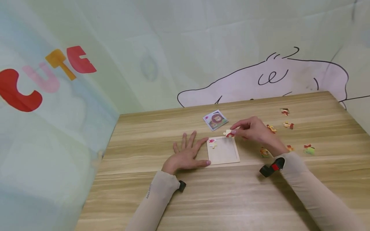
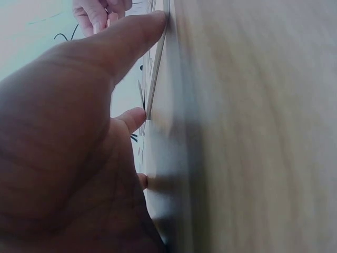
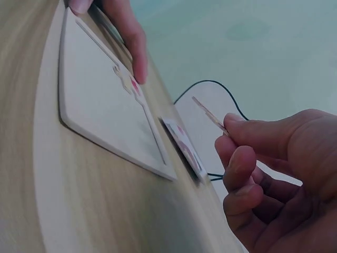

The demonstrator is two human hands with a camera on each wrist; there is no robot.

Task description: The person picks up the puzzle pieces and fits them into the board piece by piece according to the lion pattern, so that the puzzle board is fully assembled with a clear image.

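Note:
My right hand (image 1: 251, 130) pinches a jigsaw piece (image 1: 228, 133) between thumb and index finger, over the far right corner of a square wooden puzzle tray (image 1: 224, 154). From the right wrist view, that jigsaw piece (image 3: 209, 116) is held edge-on, raised above the tray (image 3: 105, 116). One piece with a pink mark (image 1: 212, 143) lies in the tray's far left corner. My left hand (image 1: 186, 157) is spread on the table, its thumb and index fingertip touching the tray's left side. The left wrist view shows the thumb (image 2: 139, 31) at the tray's edge.
Behind the tray lies a small picture card (image 1: 215, 119) with a lion on it. Several loose jigsaw pieces (image 1: 289, 125) are scattered on the right of the wooden table (image 1: 225, 199), some near my right forearm. A printed cloth backdrop (image 1: 202, 48) rises behind the table.

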